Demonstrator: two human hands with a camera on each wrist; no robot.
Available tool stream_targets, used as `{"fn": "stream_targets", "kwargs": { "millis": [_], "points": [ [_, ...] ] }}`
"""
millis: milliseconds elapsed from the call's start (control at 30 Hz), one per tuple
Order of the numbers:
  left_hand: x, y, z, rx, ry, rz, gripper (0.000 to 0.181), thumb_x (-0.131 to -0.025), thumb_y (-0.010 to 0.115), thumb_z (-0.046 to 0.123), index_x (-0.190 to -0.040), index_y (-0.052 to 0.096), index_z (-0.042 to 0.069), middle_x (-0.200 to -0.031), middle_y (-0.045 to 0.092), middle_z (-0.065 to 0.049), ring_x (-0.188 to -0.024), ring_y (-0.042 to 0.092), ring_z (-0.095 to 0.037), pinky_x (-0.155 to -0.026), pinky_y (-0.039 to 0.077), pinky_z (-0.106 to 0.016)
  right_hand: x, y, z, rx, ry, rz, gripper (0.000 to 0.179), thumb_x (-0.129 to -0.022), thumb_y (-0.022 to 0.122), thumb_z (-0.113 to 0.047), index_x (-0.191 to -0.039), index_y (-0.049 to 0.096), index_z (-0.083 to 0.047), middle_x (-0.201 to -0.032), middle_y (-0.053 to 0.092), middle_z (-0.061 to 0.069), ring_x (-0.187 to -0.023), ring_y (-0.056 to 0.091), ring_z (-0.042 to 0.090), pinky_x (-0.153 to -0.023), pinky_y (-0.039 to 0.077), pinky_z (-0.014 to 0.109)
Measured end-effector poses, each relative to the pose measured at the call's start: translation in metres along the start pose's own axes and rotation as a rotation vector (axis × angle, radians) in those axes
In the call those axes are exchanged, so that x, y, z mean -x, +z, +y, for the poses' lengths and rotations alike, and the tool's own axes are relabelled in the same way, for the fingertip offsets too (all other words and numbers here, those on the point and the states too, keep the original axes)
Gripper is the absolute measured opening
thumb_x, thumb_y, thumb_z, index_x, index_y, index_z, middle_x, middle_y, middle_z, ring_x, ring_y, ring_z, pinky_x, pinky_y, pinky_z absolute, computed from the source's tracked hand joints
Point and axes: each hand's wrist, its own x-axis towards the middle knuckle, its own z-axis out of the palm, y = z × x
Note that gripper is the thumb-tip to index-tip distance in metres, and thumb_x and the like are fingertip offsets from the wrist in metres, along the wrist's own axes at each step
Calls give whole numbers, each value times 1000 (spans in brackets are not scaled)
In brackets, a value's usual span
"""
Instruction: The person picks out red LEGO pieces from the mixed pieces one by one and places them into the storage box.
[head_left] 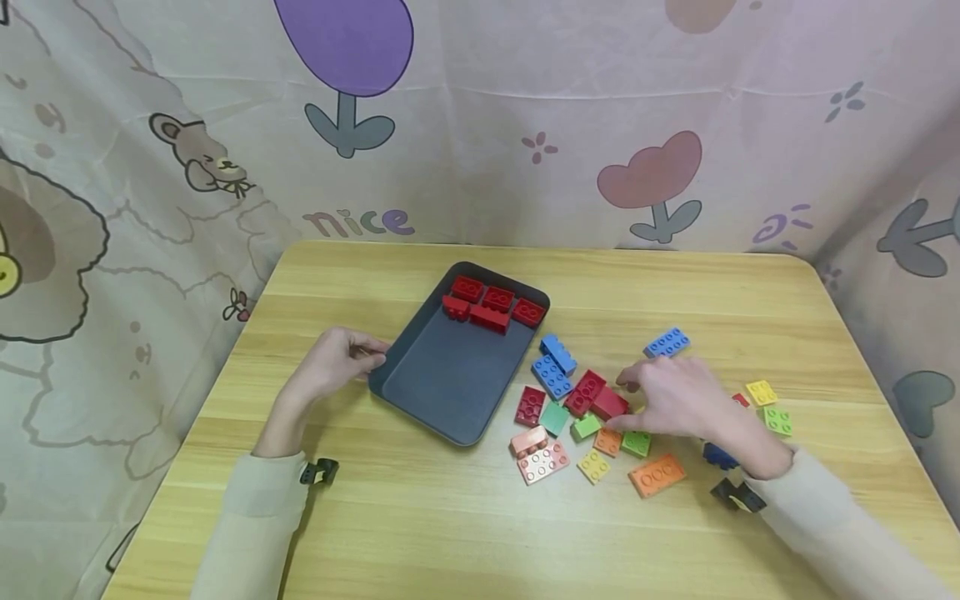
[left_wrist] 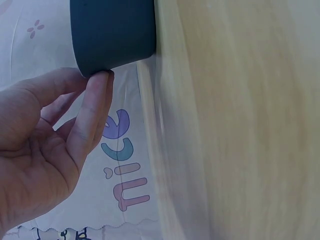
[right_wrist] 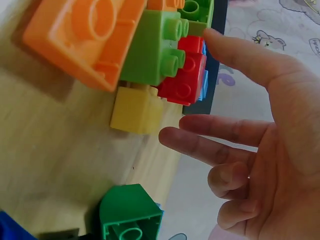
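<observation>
A dark grey tray lies tilted across the table with several red bricks along its far end. At its left corner, my left hand pinches the rim between thumb and fingertips; the left wrist view shows the fingertips against the tray wall. My right hand hovers over the loose bricks, thumb and fingers spread apart with nothing between them. Closest to it are a red brick and a green brick. In the right wrist view, its thumb overlaps the bricks' edge.
Loose blue bricks, pink bricks, an orange brick and a yellow brick lie right of the tray. A blue brick lies beyond my right hand. Yellow and lime bricks lie farther right. A printed curtain hangs behind.
</observation>
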Motion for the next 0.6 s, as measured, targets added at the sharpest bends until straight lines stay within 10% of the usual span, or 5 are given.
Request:
{"fn": "stream_targets", "kwargs": {
  "millis": [600],
  "points": [
    [0, 1, 0, 9, -13, -1, 25, -99, 70, 1, -122, 74, -10, -117, 75, -29, -86, 73, -18, -72, 68, -29, -3, 4, -3, -91, -33, 30, 27, -82, 90, -41, -95, 83, -18, -58, 52, -14, -49, 39, 5, -43, 21, 18]
  ]
}}
